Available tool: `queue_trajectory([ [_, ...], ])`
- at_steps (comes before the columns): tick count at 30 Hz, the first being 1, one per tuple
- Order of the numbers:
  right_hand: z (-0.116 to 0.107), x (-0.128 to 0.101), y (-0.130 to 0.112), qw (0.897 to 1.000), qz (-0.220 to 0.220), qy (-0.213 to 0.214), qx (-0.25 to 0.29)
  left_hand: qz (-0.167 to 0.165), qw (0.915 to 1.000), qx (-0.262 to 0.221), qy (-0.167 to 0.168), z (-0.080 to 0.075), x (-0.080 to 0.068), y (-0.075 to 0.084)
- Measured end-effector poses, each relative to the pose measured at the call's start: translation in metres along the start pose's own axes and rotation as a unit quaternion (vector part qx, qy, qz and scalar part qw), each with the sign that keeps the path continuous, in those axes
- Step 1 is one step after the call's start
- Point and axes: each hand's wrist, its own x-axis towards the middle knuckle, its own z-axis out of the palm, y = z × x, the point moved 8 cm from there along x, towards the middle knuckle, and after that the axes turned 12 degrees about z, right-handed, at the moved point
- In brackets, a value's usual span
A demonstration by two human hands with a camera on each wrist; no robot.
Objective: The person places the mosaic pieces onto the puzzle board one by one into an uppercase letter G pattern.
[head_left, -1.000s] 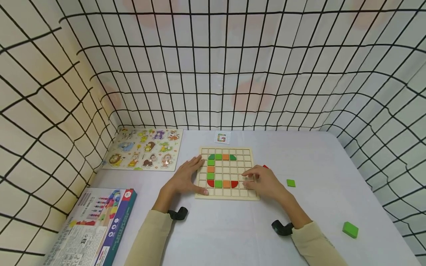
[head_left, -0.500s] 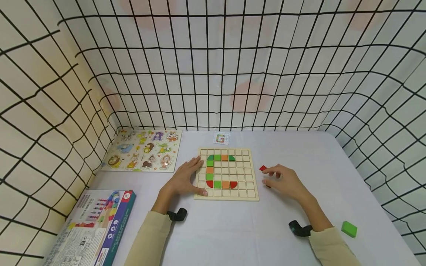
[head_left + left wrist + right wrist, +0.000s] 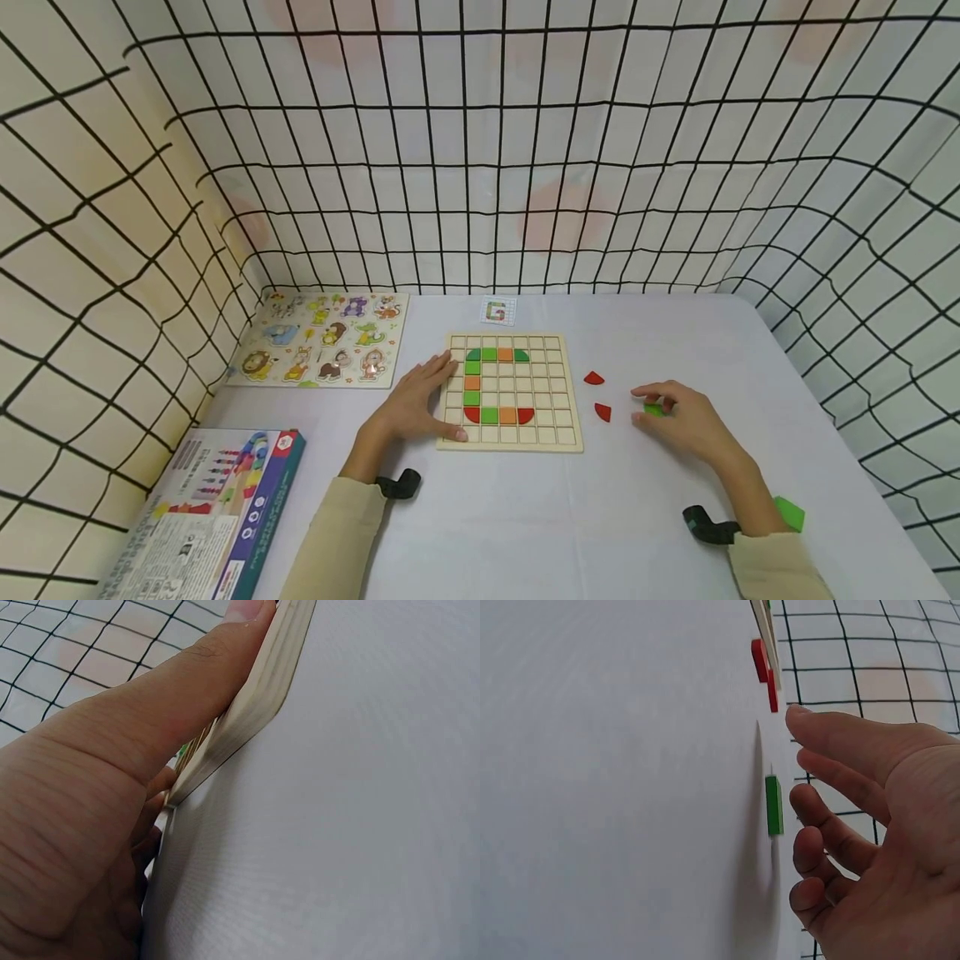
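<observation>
A wooden grid board (image 3: 540, 392) lies mid-table, with green, orange and red tiles set in a C-like line. My left hand (image 3: 408, 408) rests at its left side, thumb on the front left corner; the left wrist view shows the thumb (image 3: 172, 705) over the board's edge. To the right of the board, my right hand (image 3: 684, 421) hovers with loosely bent, parted fingers over a green square tile (image 3: 652, 409). In the right wrist view the green tile (image 3: 775, 805) lies on the table, apart from the fingers. Two red quarter-round tiles (image 3: 594, 378) lie between hand and board.
A small pattern card (image 3: 498, 312) lies behind the board. At the back left is an animal picture puzzle (image 3: 352, 380), and a printed box (image 3: 202, 508) lies at front left. A thicker green block (image 3: 790, 513) sits by the right forearm. Black-lined walls enclose the table.
My right hand has moved right from the board, past the red tiles, to the green square tile. Both red tiles are now uncovered. The left hand has stayed at the board.
</observation>
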Motion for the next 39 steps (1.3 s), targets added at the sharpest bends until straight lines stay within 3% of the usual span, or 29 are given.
queue_trajectory([
  [11,-0.012,-0.003,0.022,1.000,-0.014,-0.006,-0.020,0.003,1.0000,0.001,0.002,0.000,0.000,0.000],
  [24,-0.015,-0.001,0.020,1.000,-0.012,0.002,-0.024,0.003,1.0000,0.002,-0.003,0.000,-0.001,0.001],
  [32,-0.017,0.003,0.003,1.000,-0.011,-0.004,-0.002,0.006,1.0000,0.004,-0.003,0.001,0.000,0.001],
  [39,-0.012,0.009,-0.024,0.999,-0.037,0.001,-0.004,0.002,1.0000,0.006,-0.006,0.000,0.001,0.000],
])
